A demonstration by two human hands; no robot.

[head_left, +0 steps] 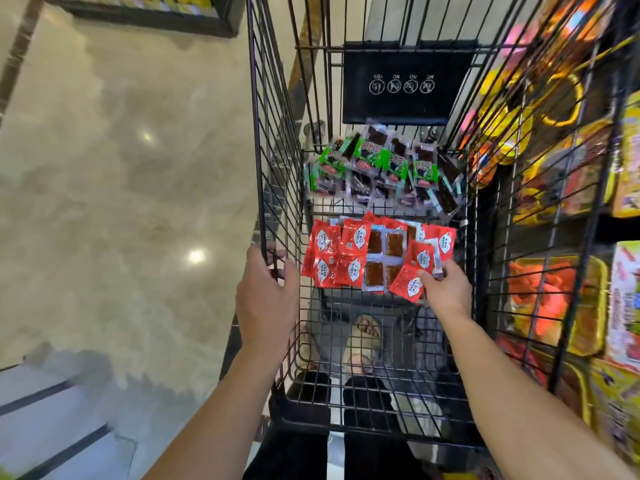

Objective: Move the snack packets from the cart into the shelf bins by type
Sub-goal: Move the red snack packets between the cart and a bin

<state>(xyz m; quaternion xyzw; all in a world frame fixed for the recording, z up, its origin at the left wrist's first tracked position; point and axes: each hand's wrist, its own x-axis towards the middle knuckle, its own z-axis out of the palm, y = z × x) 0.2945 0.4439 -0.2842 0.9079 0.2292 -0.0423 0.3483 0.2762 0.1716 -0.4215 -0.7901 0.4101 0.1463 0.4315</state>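
The right hand (446, 289), nearer than the left hand (266, 292) that grips the left wall of the cart (257, 133), pinches the near right corner of the red packets (349, 258) on the cart floor, the shelf bins (554, 299) lying just to its right and the green packets (384, 161) farther off.

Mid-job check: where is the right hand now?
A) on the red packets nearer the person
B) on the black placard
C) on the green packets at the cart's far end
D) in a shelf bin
A: the right hand pinches a red foil snack packet at the red pile's near edge; the green-and-black snack packets lie apart, farther along the black wire cart.
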